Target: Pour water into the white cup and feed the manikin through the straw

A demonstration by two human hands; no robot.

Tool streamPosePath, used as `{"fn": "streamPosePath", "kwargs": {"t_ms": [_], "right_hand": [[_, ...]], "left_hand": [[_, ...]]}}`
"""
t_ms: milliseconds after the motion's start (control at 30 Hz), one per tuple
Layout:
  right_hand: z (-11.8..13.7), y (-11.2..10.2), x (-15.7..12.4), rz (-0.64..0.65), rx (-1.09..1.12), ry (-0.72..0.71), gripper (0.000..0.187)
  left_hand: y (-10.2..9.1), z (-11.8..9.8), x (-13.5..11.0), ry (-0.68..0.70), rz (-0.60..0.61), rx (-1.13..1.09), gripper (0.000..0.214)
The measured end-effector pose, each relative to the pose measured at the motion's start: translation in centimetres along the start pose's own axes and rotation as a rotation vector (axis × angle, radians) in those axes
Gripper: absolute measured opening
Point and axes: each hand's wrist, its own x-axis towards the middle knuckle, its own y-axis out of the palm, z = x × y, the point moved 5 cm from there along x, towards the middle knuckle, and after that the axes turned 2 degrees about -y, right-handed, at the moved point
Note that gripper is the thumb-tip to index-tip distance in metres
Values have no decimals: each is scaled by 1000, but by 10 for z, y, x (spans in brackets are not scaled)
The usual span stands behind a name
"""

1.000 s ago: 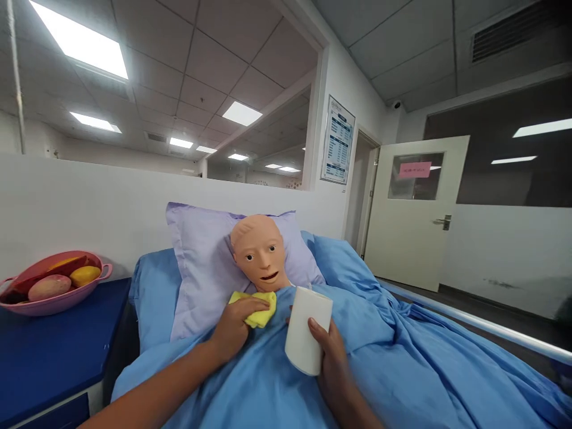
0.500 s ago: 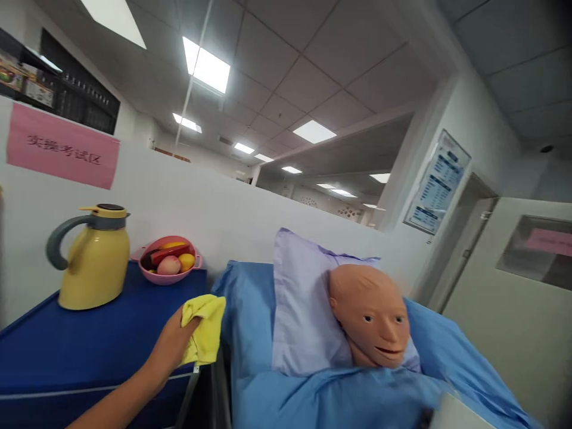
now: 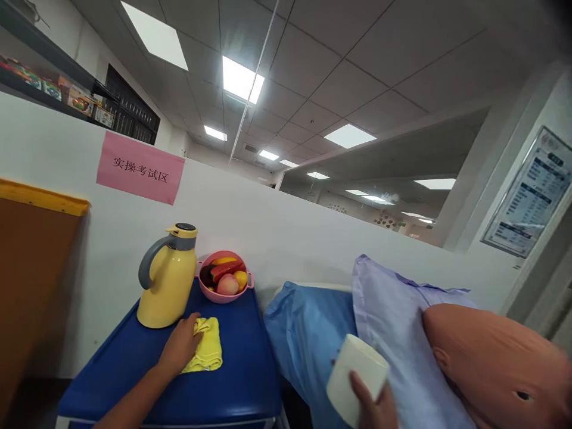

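My left hand (image 3: pixel 179 348) rests on a folded yellow cloth (image 3: pixel 207 351) that lies on the blue bedside table (image 3: pixel 134 369), fingers curled over the cloth's left edge. My right hand (image 3: pixel 374 408) grips a white cup (image 3: pixel 356 379) from below, held over the blue bed sheet (image 3: pixel 308 333) beside a lilac pillow (image 3: pixel 393 322). A training manikin's head (image 3: pixel 496 366) lies on that pillow at the right.
A yellow thermos jug (image 3: pixel 167 280) and a pink bowl of fruit (image 3: pixel 226 277) stand at the back of the table against a white partition (image 3: pixel 277 232). A pink sign (image 3: pixel 140 168) hangs on the partition. A brown board (image 3: pixel 31 286) stands at the left.
The view has swung left. My left hand carried the yellow cloth from the manikin's chin across to the blue table and set it down. The cup stayed in my right hand.
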Motion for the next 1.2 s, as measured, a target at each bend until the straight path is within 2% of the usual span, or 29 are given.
{"fn": "streamPosePath", "kwargs": {"t_ms": [67, 100, 167, 267, 367, 600, 733, 900, 1200], "right_hand": [[-9, 70, -25, 134, 65, 95, 74], [-13, 100, -36, 168, 66, 137, 79], [-18, 150, -54, 233, 90, 125, 78], [-29, 199, -67, 255, 104, 115, 82], [-39, 227, -69, 263, 141, 109, 84], [-47, 253, -66, 329, 169, 53, 91], [-48, 254, -65, 350, 169, 50, 93], [-47, 251, -66, 312, 192, 25, 91], [-53, 254, -67, 372, 209, 12, 88]], "left_hand": [[2, 0, 8, 50, 10, 23, 48], [4, 0, 11, 65, 27, 31, 49], [7, 0, 17, 58, 61, 42, 51], [8, 1, 21, 17, 73, 61, 53], [6, -1, 22, -19, 85, 66, 53], [5, -8, 28, -13, 109, 92, 44], [8, -7, 31, 4, 112, 104, 42], [10, -4, 31, 1, 99, 108, 42], [13, -1, 33, 6, 110, 131, 47]]}}
